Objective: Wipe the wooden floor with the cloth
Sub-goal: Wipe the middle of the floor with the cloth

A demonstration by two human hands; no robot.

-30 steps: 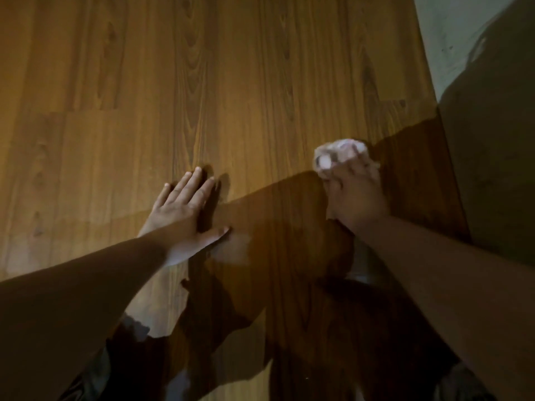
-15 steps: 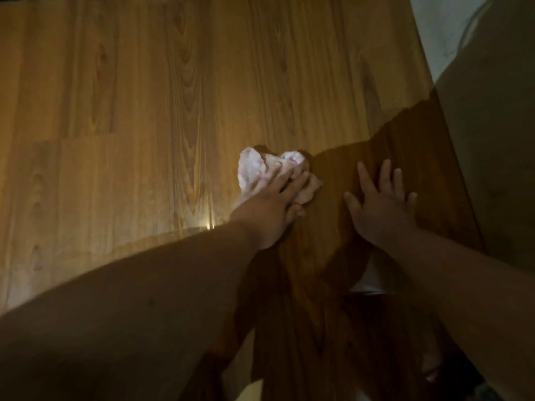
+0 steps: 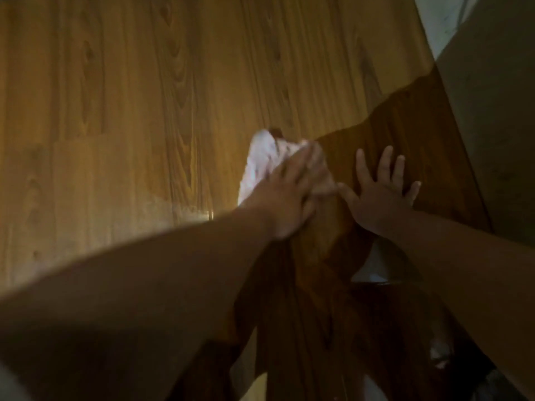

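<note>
Pressing crumpled white cloth point(image 3: 260, 166) onto brown wooden plank floor point(image 3: 115, 111) with my left hand point(image 3: 292, 195), fingers extended, blurred; cloth bulges forward-left of palm. Right hand point(image 3: 382, 195) splayed flat just beside, empty.

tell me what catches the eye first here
The crumpled white cloth stands out at the centre, bright against the brown wood-grain plank floor, with the left hand pressing flat on it. Just to its right, the right hand lies spread on the floor inside a dark shadow.
</note>
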